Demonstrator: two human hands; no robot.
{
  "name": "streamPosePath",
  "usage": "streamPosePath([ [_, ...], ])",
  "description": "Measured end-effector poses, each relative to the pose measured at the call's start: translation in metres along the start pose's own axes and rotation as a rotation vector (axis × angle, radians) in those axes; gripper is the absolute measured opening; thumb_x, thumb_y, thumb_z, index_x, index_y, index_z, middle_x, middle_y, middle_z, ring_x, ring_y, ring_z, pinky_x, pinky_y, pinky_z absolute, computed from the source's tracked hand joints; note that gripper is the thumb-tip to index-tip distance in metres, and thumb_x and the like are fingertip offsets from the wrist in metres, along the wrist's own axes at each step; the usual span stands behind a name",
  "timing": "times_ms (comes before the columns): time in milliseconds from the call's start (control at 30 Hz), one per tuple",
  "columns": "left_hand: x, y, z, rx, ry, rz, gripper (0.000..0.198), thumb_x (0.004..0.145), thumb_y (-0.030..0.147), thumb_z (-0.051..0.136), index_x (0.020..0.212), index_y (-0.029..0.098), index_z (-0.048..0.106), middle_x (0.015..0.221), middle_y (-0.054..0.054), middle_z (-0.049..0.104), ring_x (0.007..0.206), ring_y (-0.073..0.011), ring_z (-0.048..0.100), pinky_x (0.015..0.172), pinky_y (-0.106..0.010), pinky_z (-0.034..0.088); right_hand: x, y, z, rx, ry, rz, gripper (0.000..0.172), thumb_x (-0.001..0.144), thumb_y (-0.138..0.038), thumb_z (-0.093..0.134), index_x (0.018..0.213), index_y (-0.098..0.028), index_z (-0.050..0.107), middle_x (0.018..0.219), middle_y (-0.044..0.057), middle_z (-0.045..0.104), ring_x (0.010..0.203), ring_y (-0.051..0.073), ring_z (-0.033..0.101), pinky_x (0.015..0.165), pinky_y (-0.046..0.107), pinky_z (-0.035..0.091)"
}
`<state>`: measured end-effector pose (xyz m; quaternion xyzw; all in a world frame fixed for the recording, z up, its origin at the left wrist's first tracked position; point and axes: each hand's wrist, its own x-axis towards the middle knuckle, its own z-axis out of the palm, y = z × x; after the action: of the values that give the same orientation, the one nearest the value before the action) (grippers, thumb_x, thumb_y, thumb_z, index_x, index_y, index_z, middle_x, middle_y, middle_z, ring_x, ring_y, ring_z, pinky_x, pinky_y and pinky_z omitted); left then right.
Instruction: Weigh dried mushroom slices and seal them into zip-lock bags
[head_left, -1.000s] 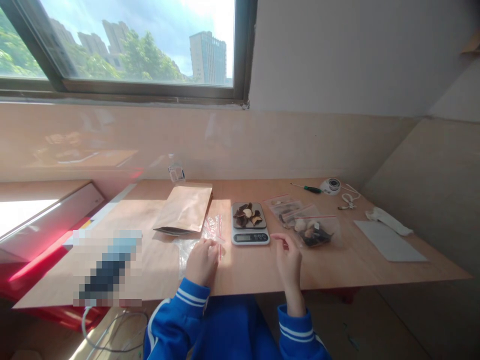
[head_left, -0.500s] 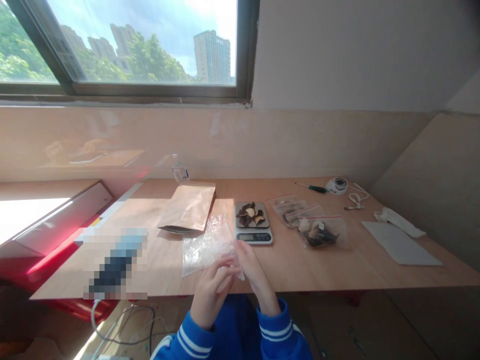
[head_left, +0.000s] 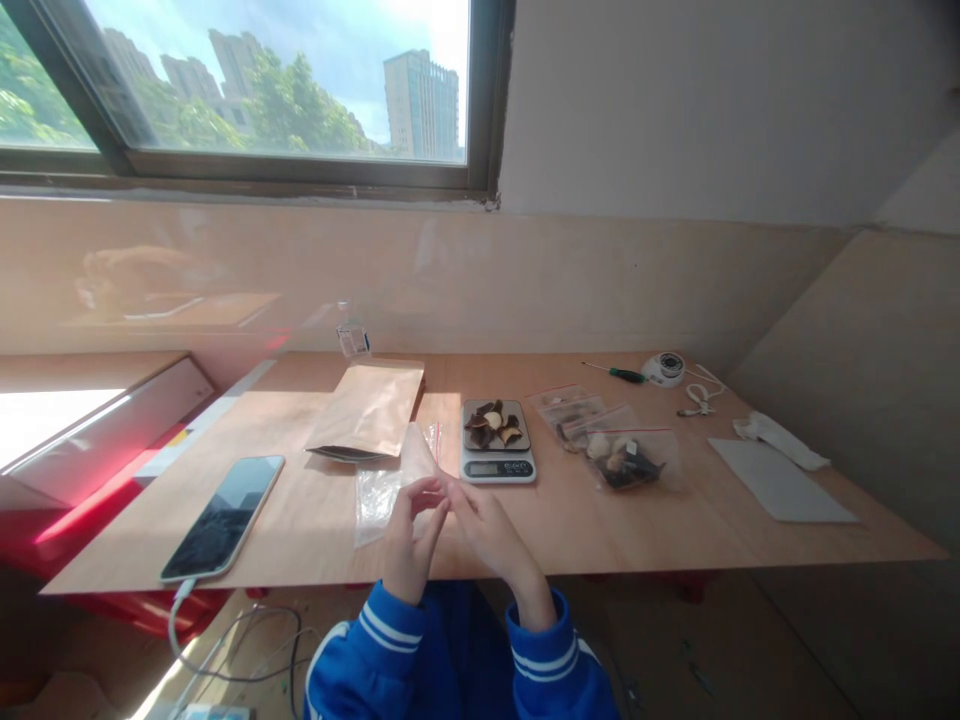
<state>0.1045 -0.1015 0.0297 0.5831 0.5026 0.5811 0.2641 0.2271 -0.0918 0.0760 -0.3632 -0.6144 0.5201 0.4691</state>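
Note:
My left hand (head_left: 411, 538) and my right hand (head_left: 487, 530) meet at the table's front edge, both pinching a small clear zip bag (head_left: 417, 456) that stands up between their fingers. Under and left of it lies a pile of more clear bags (head_left: 373, 500). Just beyond my hands sits a small digital scale (head_left: 496, 452) with dark and pale dried pieces on its pan. Both sleeves are blue with white stripes.
A brown paper pouch (head_left: 367, 412) lies left of the scale, a phone (head_left: 223, 517) on a cable near the left front edge. Filled zip bags (head_left: 626, 460) lie right of the scale. At the back are a small bottle (head_left: 351, 338), a screwdriver (head_left: 619, 374) and a white sheet (head_left: 780, 482).
My right hand came in from beside the scale to join the left. Together they lifted one clear bag off the pile and now hold it upright.

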Motion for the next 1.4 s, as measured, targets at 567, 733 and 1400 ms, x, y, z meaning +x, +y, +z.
streamPosePath([
  [567, 0.032, 0.017, 0.025, 0.085, -0.075, 0.277, 0.014, 0.084, 0.031, 0.055, 0.080, 0.018, 0.059, 0.076, -0.003, 0.061, 0.071, -0.0135, 0.059, 0.066, -0.028, 0.051, -0.002, 0.004, -0.020, -0.155, 0.446, 0.037, 0.040, 0.090, -0.047, 0.040, 0.089, -0.016, 0.066, 0.087, 0.009, 0.072, 0.083, 0.023, 0.066, 0.071, 0.030, 0.051],
  [733, 0.035, 0.000, 0.034, 0.102, 0.184, 0.417, 0.014, 0.088, 0.030, 0.044, 0.080, 0.019, 0.045, 0.079, -0.003, 0.053, 0.076, -0.0150, 0.054, 0.070, -0.032, 0.047, -0.005, 0.016, -0.051, -0.169, 0.662, 0.089, 0.045, 0.088, -0.055, 0.038, 0.087, -0.017, 0.063, 0.084, 0.012, 0.072, 0.060, 0.021, 0.064, 0.053, 0.029, 0.050],
  [1400, 0.036, -0.022, 0.040, 0.366, 0.450, 0.185, 0.023, 0.091, 0.032, 0.031, 0.072, 0.021, 0.037, 0.090, -0.007, 0.044, 0.091, -0.0206, 0.043, 0.088, -0.043, 0.035, 0.048, 0.068, -0.103, -1.232, 0.378, -0.184, 0.017, 0.084, -0.028, 0.052, 0.095, -0.021, 0.063, 0.095, 0.007, 0.067, 0.090, 0.024, 0.054, 0.081, 0.037, 0.033],
])
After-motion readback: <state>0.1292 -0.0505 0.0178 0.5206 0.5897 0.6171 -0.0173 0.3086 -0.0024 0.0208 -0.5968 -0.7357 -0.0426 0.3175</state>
